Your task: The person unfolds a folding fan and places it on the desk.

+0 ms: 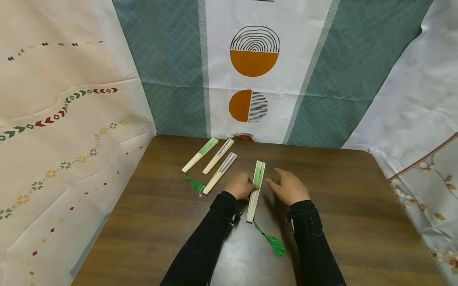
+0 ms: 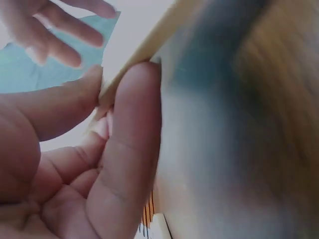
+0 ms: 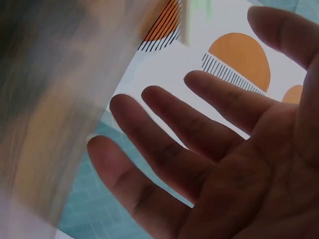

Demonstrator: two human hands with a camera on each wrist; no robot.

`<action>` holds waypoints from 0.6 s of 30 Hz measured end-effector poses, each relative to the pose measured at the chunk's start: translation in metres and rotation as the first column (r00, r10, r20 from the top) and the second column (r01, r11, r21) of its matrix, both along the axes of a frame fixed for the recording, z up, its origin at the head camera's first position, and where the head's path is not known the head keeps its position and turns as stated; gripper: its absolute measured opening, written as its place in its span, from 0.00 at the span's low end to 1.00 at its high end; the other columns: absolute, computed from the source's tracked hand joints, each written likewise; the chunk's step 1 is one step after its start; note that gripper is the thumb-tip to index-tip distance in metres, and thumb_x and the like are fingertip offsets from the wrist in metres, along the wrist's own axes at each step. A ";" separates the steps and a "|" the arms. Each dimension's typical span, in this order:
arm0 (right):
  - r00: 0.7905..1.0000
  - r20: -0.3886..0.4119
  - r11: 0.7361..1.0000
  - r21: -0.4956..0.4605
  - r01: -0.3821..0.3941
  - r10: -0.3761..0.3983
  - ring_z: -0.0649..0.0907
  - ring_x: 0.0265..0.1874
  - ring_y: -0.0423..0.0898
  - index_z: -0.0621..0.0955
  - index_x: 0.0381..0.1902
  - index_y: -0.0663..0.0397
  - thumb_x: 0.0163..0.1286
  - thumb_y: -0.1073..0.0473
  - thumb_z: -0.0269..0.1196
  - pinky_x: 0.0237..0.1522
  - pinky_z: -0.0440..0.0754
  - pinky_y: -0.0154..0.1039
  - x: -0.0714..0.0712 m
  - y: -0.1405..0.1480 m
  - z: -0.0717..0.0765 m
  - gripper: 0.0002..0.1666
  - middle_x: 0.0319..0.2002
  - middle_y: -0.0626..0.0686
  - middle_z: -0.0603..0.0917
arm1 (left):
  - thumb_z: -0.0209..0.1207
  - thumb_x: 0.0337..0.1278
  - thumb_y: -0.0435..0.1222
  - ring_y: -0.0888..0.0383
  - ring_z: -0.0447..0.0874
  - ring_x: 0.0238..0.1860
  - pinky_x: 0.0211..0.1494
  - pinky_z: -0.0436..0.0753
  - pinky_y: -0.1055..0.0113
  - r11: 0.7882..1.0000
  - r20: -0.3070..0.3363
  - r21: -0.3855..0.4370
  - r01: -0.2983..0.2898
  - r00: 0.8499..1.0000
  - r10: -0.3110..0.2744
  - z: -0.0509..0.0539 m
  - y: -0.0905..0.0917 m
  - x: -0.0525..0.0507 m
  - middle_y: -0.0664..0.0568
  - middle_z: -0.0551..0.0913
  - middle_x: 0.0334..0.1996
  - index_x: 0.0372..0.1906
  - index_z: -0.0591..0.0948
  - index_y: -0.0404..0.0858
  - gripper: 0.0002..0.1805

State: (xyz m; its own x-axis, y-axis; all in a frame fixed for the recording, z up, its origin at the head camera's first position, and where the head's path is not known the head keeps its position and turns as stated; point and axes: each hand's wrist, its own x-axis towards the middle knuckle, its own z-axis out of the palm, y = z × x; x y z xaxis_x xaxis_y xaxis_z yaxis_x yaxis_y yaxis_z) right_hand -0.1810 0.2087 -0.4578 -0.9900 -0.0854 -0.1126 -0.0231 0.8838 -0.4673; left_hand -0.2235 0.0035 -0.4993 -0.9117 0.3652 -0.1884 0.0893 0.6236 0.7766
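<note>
My left hand (image 1: 240, 186) pinches a folded hand fan (image 1: 256, 186) by its left edge, between thumb and fingers. The fan is closed, with a green upper part, pale wooden ribs below and a green tassel (image 1: 275, 244) trailing toward the front right. In the left wrist view, the thumb and fingertips meet on the fan's pale edge (image 2: 144, 55). To the right of the fan, my right hand (image 1: 289, 188) is held apart from it. In the right wrist view the right hand's fingers (image 3: 164, 144) are spread and nothing lies between them.
Several more folded fans lie at the back left of the brown table (image 1: 143, 234): a green one (image 1: 200, 155) with a green tassel (image 1: 196, 185), a whitish one (image 1: 218, 156) and a greyish one (image 1: 220, 173). Patterned cloth (image 1: 171, 67) hangs behind the table.
</note>
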 end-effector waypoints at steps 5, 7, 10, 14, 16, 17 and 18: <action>1.000 -0.011 0.992 -0.129 -0.018 0.017 0.85 0.72 0.71 0.70 0.87 0.60 0.92 0.39 0.58 0.71 0.87 0.72 -0.005 0.000 0.004 0.41 0.76 0.70 0.82 | 0.68 0.84 0.40 0.49 0.93 0.29 0.33 0.91 0.63 0.989 0.014 0.143 0.021 1.000 -0.023 0.017 -0.003 0.000 0.51 0.84 0.31 0.44 0.85 0.38 0.09; 1.000 -0.017 0.981 -0.194 -0.020 0.017 0.87 0.70 0.70 0.71 0.86 0.60 0.93 0.39 0.57 0.69 0.88 0.70 -0.007 0.001 0.006 0.40 0.74 0.69 0.84 | 0.67 0.84 0.39 0.48 0.93 0.32 0.40 0.97 0.55 0.975 0.025 0.222 0.023 0.999 -0.029 0.020 -0.003 -0.001 0.50 0.85 0.36 0.50 0.86 0.37 0.09; 0.999 -0.029 0.963 -0.267 -0.027 0.020 0.88 0.67 0.68 0.75 0.83 0.60 0.93 0.42 0.57 0.67 0.90 0.67 -0.007 0.001 0.006 0.36 0.70 0.68 0.87 | 0.67 0.85 0.39 0.49 0.92 0.35 0.47 0.99 0.46 0.950 0.056 0.311 0.013 0.998 -0.032 0.022 -0.004 -0.001 0.48 0.86 0.41 0.55 0.86 0.35 0.10; 0.999 -0.006 0.934 -0.353 -0.046 0.047 0.92 0.57 0.62 0.80 0.77 0.62 0.91 0.45 0.62 0.55 0.95 0.55 -0.004 -0.002 0.004 0.31 0.61 0.66 0.91 | 0.67 0.85 0.37 0.54 0.89 0.38 0.48 0.99 0.49 0.941 0.093 0.338 -0.013 0.995 -0.020 0.022 -0.006 0.002 0.45 0.87 0.46 0.58 0.86 0.36 0.10; 0.999 0.005 0.920 -0.388 -0.042 0.048 0.93 0.52 0.60 0.82 0.73 0.63 0.90 0.47 0.64 0.49 0.96 0.50 -0.003 -0.002 0.003 0.28 0.57 0.65 0.92 | 0.66 0.85 0.36 0.56 0.89 0.40 0.47 0.99 0.52 0.936 0.097 0.351 -0.015 0.995 -0.021 0.022 -0.006 0.003 0.44 0.87 0.48 0.59 0.86 0.36 0.10; 0.999 0.006 0.915 -0.401 -0.039 0.045 0.94 0.51 0.60 0.83 0.71 0.64 0.90 0.49 0.64 0.47 0.96 0.49 -0.003 -0.002 0.003 0.26 0.56 0.65 0.93 | 0.66 0.85 0.36 0.56 0.89 0.41 0.47 0.99 0.54 0.933 0.090 0.361 -0.009 0.996 -0.025 0.022 -0.006 0.003 0.44 0.87 0.49 0.59 0.86 0.36 0.10; 0.999 0.003 0.910 -0.412 -0.035 0.040 0.94 0.49 0.60 0.84 0.70 0.64 0.90 0.50 0.65 0.46 0.96 0.49 -0.004 -0.001 0.003 0.25 0.55 0.65 0.93 | 0.66 0.85 0.36 0.57 0.89 0.42 0.47 0.99 0.56 0.926 0.081 0.377 -0.005 0.996 -0.028 0.023 -0.005 0.002 0.43 0.87 0.49 0.59 0.87 0.36 0.10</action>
State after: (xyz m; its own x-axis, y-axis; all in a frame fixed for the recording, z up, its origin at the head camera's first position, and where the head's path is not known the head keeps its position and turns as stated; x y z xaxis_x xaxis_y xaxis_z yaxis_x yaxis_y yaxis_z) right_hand -0.1845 0.2078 -0.4543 -0.9839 -0.1638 -0.0707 -0.0450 0.6113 -0.7901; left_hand -0.2217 -0.0016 -0.4764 -0.8939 0.4346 -0.1096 0.0199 0.2828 0.9590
